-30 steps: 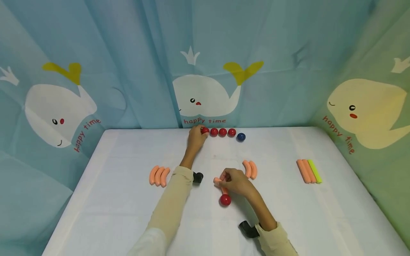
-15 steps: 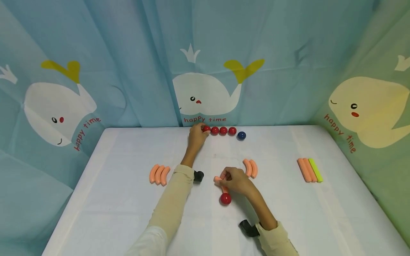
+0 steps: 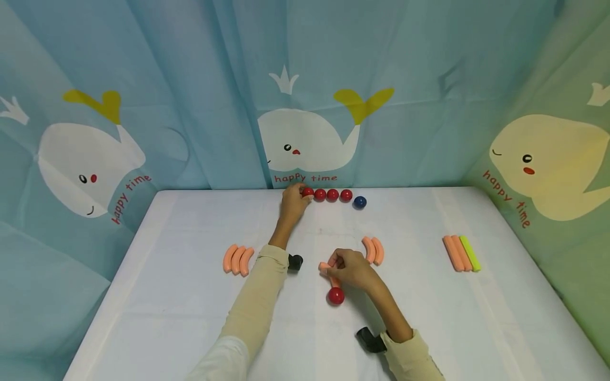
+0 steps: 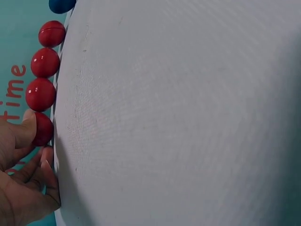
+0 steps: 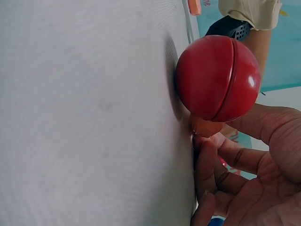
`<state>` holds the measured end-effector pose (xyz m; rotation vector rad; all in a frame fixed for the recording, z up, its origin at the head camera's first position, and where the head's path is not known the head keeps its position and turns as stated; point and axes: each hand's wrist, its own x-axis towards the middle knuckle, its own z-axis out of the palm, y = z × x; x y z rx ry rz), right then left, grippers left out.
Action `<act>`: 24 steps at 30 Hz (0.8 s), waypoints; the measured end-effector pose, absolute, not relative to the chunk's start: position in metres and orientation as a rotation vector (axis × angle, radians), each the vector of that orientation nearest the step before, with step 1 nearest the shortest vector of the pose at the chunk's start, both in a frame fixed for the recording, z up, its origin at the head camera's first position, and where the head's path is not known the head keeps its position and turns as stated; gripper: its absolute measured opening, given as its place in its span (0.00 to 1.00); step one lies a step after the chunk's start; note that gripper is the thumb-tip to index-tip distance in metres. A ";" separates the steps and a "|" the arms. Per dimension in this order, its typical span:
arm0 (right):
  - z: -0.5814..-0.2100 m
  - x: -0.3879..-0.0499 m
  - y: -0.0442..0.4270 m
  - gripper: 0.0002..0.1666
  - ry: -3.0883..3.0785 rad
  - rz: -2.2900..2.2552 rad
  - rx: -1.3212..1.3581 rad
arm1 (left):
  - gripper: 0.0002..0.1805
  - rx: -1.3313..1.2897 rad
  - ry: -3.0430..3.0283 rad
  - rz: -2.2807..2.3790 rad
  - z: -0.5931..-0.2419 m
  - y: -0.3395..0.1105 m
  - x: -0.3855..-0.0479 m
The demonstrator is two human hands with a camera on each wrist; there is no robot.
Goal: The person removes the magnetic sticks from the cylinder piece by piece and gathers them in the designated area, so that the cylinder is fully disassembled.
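Note:
At the far edge of the white table, my left hand (image 3: 293, 205) pinches the leftmost red ball (image 4: 43, 129) between thumb and fingers. Several more red balls (image 3: 332, 196) continue that row, ending in a blue ball (image 3: 359, 202) on the right. Nearer the middle, my right hand (image 3: 352, 269) pinches an orange stick (image 3: 335, 281), partly hidden by the fingers. A red ball (image 5: 217, 78) with a seam line touches the stick's near end. In the right wrist view the ball covers much of the stick.
Several curved orange sticks (image 3: 236, 259) lie left of my left forearm. Two more curved orange sticks (image 3: 377, 251) lie just beyond my right hand. Farther right, two straight orange sticks (image 3: 456, 254) sit beside a yellow-green stick (image 3: 469, 254). A whale-print curtain (image 3: 214, 106) surrounds the table.

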<state>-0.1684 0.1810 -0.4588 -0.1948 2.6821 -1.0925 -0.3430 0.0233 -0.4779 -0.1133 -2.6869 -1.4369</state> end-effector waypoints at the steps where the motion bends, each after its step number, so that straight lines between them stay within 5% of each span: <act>1: -0.459 -0.168 0.181 0.10 2.683 -1.089 -0.193 | 0.23 -0.110 -2.684 -1.443 -0.478 0.023 -0.343; 24: -0.455 -0.168 0.194 0.08 2.577 -1.182 -0.336 | 0.23 0.016 -2.618 -1.661 -0.477 0.010 -0.307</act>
